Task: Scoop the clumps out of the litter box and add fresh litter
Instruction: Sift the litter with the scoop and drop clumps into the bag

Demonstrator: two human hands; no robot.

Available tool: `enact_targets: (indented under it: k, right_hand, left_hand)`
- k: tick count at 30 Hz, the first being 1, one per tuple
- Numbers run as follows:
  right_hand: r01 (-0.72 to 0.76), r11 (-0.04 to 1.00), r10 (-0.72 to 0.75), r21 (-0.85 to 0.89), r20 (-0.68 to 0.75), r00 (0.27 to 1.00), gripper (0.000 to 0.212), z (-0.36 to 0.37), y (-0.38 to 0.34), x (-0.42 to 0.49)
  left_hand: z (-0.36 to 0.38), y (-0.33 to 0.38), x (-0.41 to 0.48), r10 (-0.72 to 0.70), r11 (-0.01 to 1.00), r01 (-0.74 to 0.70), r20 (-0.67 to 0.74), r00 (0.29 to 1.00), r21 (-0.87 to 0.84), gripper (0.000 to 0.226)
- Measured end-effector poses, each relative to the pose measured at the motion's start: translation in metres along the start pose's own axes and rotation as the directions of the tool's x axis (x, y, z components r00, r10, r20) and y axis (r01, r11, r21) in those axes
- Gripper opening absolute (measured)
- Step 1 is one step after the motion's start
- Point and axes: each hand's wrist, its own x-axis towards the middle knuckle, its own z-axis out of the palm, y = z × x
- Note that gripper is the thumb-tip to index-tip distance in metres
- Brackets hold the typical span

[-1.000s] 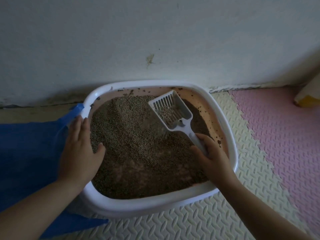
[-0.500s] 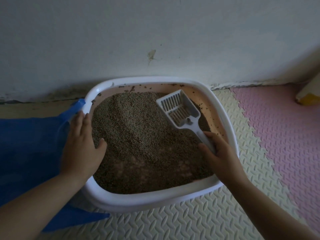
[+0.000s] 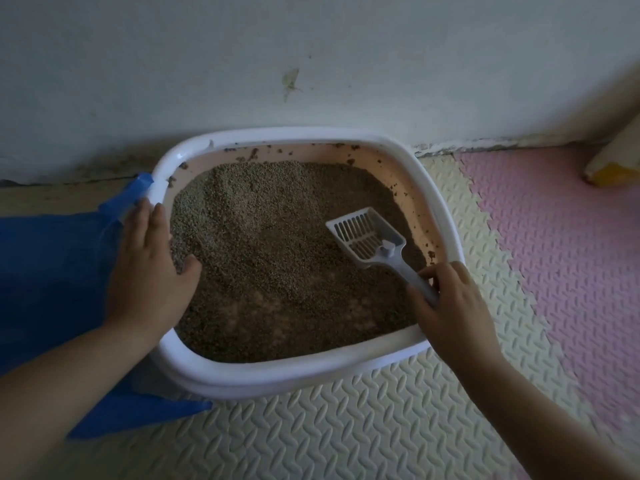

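A white-rimmed litter box [image 3: 304, 379] of grey-brown litter [image 3: 270, 237] sits on a foam mat [image 3: 346, 427] against a wall [image 3: 311, 46]. The left hand [image 3: 149, 271] lies flat, fingers [image 3: 147, 220] straight, on its left rim beside a blue plastic bag [image 3: 52, 271]. The right hand [image 3: 450, 306] grips the handle of a white slotted scoop [image 3: 367, 237], head over the litter at right.

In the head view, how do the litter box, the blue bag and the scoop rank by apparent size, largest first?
1. Litter box.
2. Blue bag; the frame edge and left arm hide part, so unsure.
3. Scoop, handle gripped by the right hand.
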Motion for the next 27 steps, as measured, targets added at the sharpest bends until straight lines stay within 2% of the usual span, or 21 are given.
enact_targets:
  k: [9, 24, 27]
  right_hand:
    - [-0.053, 0.991, 0.06, -0.121, 0.051, 0.997, 0.021, -0.006, 0.006, -0.005]
    - [-0.008, 0.953, 0.061, -0.302, 0.167, 0.984, 0.03, -0.011, 0.008, -0.01]
    - [0.1, 0.934, -0.071, -0.342, 0.096, 0.993, 0.037, -0.016, 0.001, -0.016]
  left_hand:
    - [0.001, 0.0, 0.001, 0.017, 1.0, -0.017, -0.017, 1.0, 0.018, 0.077]
    - [0.003, -0.003, 0.001, 0.007, 1.0, -0.006, -0.016, 1.0, 0.028, 0.076]
    - [-0.001, -0.003, 0.002, 0.015, 1.0, -0.015, 0.009, 1.0, 0.02, 0.077]
